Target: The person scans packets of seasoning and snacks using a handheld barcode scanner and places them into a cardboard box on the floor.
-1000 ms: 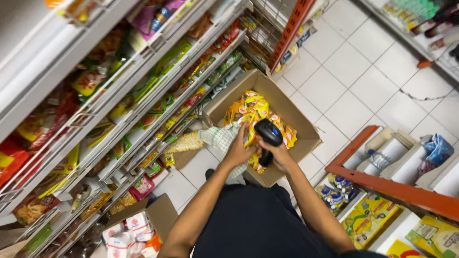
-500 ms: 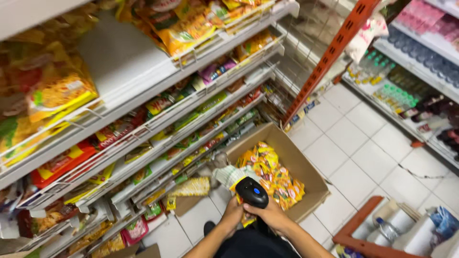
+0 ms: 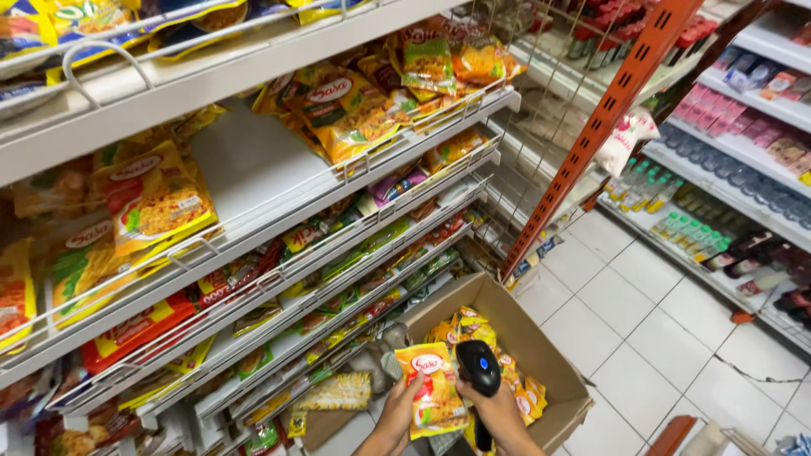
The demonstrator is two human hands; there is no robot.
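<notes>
Fingers of the left hand (image 3: 404,407) pinch a yellow noodle packet (image 3: 432,390) face-up, so the black handheld scanner (image 3: 479,371) gripped in the right hand (image 3: 498,412) points at it, above the open cardboard box (image 3: 541,355).

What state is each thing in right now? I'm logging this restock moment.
Left hand: gripping the yellow noodle packet, held upright.
Right hand: gripping the black scanner, aimed at the packet.
Cardboard box: open, partly filled with packets.
Middle shelf: partly bare.
</notes>
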